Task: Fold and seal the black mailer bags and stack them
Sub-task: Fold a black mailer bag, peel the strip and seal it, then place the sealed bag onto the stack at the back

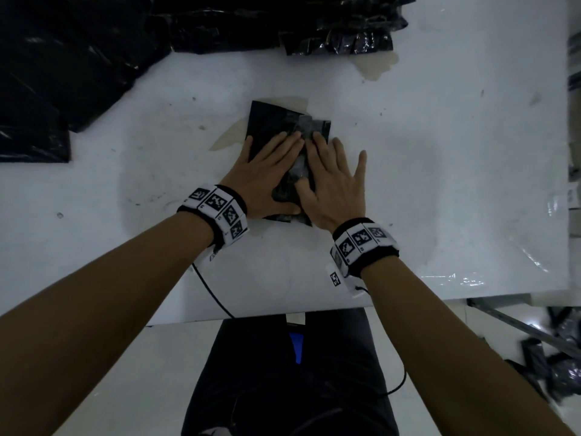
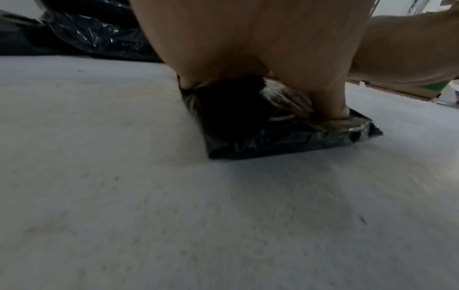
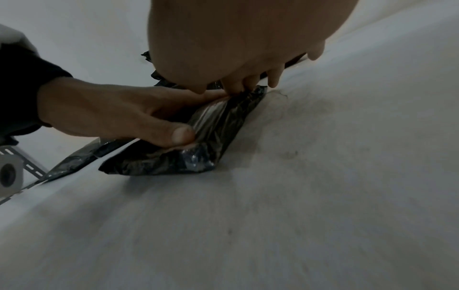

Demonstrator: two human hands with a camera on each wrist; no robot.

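A small folded black plastic mailer bag (image 1: pixel 284 143) lies flat near the middle of the white scuffed table (image 1: pixel 440 152), with both hands laid on top of it. The left hand (image 1: pixel 267 174) presses down with straight, spread fingers, its thumb on the bag's near end; the right hand (image 1: pixel 333 184) lies beside it, fingers also flat, its thumb on the shiny central strip. Neither grip is closed round anything: both are open and pushing.

The bag looks light, thin and soft, a crinkled glossy film that probably springs back unless the fold is held down, and likely slides easily on the smooth table. Pressing along the strip should set the seal; for lifting, a pinch at the folded near edge (image 2: pixel 273 145) or a side edge looks best.

Open table lies to the right and near side of the bag. A heap of loose black plastic bags (image 1: pixel 63 73) crowds the far left, and more crumpled black bags (image 1: pixel 339 36) sit along the far edge. The table's near edge is close to the wrists.
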